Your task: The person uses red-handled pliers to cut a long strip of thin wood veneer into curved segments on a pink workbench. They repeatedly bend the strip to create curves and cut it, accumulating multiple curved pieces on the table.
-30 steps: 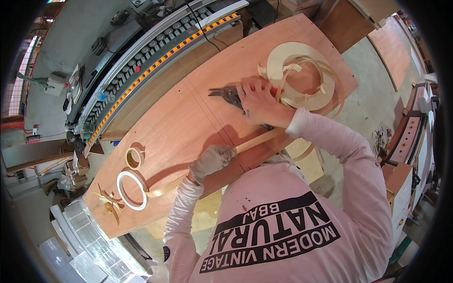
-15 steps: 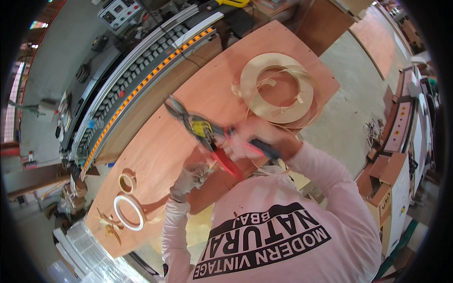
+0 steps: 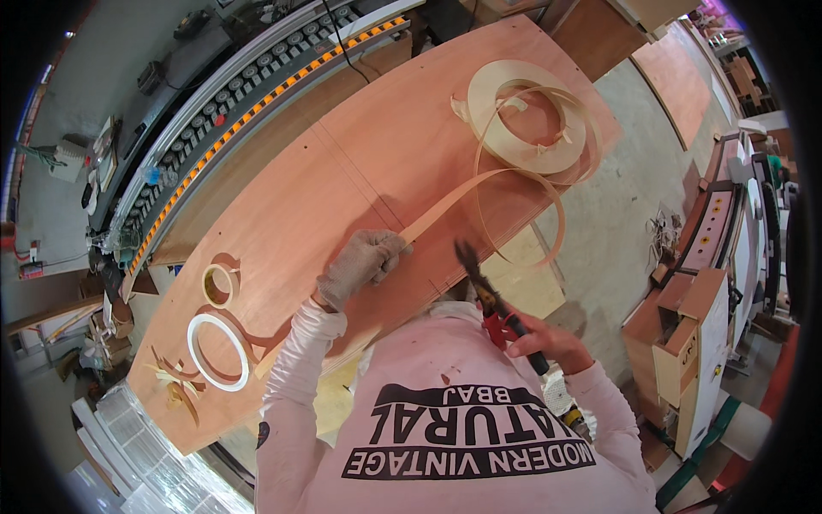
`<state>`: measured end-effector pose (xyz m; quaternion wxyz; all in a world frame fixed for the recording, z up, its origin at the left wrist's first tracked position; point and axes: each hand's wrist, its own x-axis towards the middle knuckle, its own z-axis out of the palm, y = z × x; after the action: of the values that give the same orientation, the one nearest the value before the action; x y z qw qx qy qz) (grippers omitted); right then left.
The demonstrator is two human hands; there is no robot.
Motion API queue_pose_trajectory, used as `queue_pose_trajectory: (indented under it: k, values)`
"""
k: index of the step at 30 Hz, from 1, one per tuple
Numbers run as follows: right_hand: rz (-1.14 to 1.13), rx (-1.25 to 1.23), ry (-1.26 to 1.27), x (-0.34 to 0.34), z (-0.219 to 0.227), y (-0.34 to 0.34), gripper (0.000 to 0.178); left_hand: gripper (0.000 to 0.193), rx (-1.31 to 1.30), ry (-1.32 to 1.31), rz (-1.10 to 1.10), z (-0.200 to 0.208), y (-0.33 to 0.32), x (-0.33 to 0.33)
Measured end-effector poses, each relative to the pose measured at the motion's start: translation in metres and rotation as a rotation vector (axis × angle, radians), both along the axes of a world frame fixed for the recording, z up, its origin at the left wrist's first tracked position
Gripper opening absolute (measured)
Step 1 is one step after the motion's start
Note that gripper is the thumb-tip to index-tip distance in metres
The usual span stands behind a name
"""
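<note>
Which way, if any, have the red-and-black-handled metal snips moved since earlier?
Yes: in the bare right hand, the snips have moved from over the reddish wooden board toward and partly past its near edge.

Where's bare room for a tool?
The wooden panel is bare between the tan tape roll and pencil lines, and between those lines and the pale coil, beyond the strip in the left hand. Crowded: around the loops, white ring and scraps.

Long, thin, tan strip (image 3: pixel 447 205) extends diagonally, curling into loops. Dark metal snips (image 3: pixel 485 294) with red-and-black handles tilt, apart from it.
</note>
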<state>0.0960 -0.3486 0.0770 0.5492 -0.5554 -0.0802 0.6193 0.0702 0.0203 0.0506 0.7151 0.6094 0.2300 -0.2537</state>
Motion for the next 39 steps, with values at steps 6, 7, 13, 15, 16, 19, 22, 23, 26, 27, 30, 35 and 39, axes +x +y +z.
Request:
queue_pose_trajectory:
  k: [6,7,13,15,16,19,22,23,26,27,30,35,39]
  values:
    - [0.030,-0.123,-0.198,-0.027,0.000,0.029,0.107,0.028,0.190,-0.058,-0.138,0.029,0.007,0.007]
    - [-0.012,-0.117,-0.202,-0.028,-0.001,0.032,0.106,0.027,0.192,-0.078,-0.152,0.029,0.008,0.008]
    - [-0.011,-0.141,-0.099,-0.034,-0.006,0.036,0.071,0.027,0.116,-0.102,-0.180,0.006,0.005,-0.001]
    - [0.009,-0.115,-0.127,-0.032,-0.006,0.036,0.060,0.027,0.117,-0.102,-0.181,-0.002,-0.001,-0.008]
    - [0.020,-0.101,-0.142,-0.029,-0.005,0.038,0.054,0.027,0.135,-0.102,-0.183,-0.004,-0.003,-0.009]
    - [-0.020,-0.213,0.028,-0.020,0.019,0.047,0.055,0.028,0.151,-0.115,-0.187,-0.009,-0.009,-0.011]
    - [-0.087,-0.137,0.006,-0.023,0.016,0.049,0.047,0.029,0.154,-0.143,-0.180,-0.014,-0.010,-0.012]
    - [-0.086,-0.140,0.011,-0.022,0.016,0.049,0.047,0.029,0.152,-0.152,-0.172,-0.016,-0.010,-0.011]
    - [-0.086,-0.142,0.019,-0.022,0.016,0.048,0.046,0.030,0.088,-0.164,-0.149,-0.018,-0.004,-0.013]
    - [-0.087,-0.141,0.019,-0.022,0.012,0.047,0.046,0.030,0.072,-0.158,-0.155,-0.019,-0.003,-0.013]
    - [-0.115,-0.130,0.029,-0.022,0.010,0.051,0.044,0.031,0.040,-0.144,-0.167,-0.020,-0.001,-0.014]
    - [-0.125,-0.117,0.066,-0.019,0.004,0.059,0.045,0.028,0.022,-0.120,-0.182,-0.027,-0.006,-0.023]
    - [-0.128,-0.096,0.097,-0.020,0.001,0.059,0.046,0.028,0.052,-0.126,-0.165,-0.026,-0.009,-0.027]
